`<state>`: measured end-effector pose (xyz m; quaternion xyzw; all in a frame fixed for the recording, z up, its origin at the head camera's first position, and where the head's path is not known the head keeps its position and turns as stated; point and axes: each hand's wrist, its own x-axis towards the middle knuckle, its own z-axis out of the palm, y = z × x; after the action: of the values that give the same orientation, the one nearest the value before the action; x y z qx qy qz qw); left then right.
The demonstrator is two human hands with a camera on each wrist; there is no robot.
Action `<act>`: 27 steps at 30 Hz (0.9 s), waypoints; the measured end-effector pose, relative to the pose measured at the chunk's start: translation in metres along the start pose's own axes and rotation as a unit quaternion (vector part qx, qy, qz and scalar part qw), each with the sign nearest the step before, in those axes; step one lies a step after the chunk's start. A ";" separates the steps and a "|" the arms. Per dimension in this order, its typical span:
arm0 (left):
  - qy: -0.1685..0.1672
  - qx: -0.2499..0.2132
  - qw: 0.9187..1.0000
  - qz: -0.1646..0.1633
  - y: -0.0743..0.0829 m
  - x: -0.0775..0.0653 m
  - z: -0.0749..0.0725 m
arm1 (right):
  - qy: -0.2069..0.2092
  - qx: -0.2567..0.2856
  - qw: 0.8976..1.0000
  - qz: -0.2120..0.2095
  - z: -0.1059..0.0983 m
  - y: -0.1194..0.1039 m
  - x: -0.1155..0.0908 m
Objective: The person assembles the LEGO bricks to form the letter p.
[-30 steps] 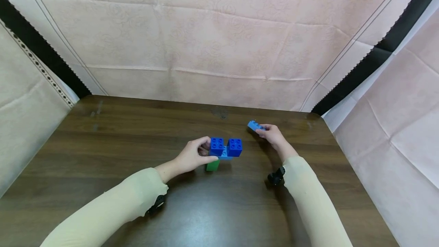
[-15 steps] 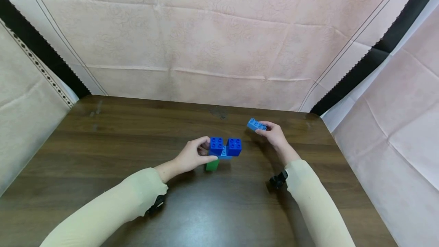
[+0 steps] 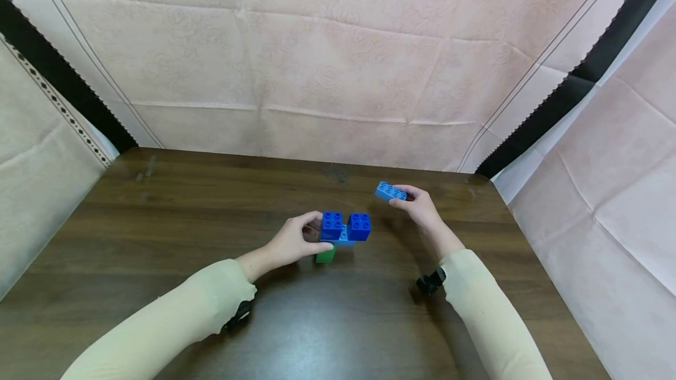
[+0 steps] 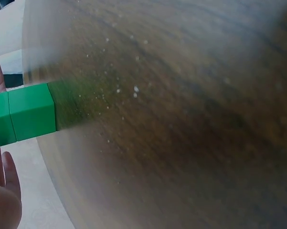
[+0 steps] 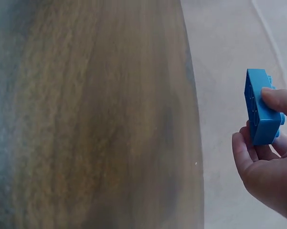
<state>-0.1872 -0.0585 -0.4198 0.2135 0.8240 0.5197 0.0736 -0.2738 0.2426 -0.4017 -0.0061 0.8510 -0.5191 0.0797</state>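
Note:
My left hand (image 3: 294,240) grips a small stack of toy building blocks from its left side. Two dark blue blocks (image 3: 360,227) sit side by side with a gap on a light blue block (image 3: 345,237). Below these, green blocks (image 4: 32,112) form the base on the table. My right hand (image 3: 421,207) pinches a separate light blue block (image 3: 391,191) by its right end, studs up, behind and to the right of the stack. In the right wrist view the thumb and fingers hold that blue block (image 5: 263,107), its hollow underside partly showing.
The brown wooden table (image 3: 237,192) lies under both hands. A pale patterned cloth (image 3: 338,63) hangs behind its far edge, with black strips (image 3: 560,98) at the corners. Dark wrist cameras (image 3: 430,281) sit under the sleeves.
The right hand has moved slightly up and to the left with the light blue block, which now shows more of its studs. The left hand and the stack have stayed nearly still.

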 end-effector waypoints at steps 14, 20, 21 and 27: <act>0.033 0.005 0.999 0.033 0.008 0.002 -0.002 | -0.025 0.012 0.999 -0.033 0.008 -0.023 -0.015; 0.036 0.002 0.999 0.020 0.009 0.001 -0.003 | -0.035 0.006 0.998 -0.047 0.011 -0.032 -0.020; 0.037 0.001 0.999 0.018 0.009 0.001 -0.003 | -0.037 0.006 0.998 -0.049 0.012 -0.033 -0.021; 0.041 -0.008 0.999 0.011 0.010 0.000 -0.003 | -0.050 0.009 0.996 -0.069 0.013 -0.041 -0.026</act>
<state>-0.1857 -0.0570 -0.4098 0.2008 0.8197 0.5352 0.0357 -0.2496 0.2151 -0.3681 -0.0896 0.8388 -0.5301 0.0863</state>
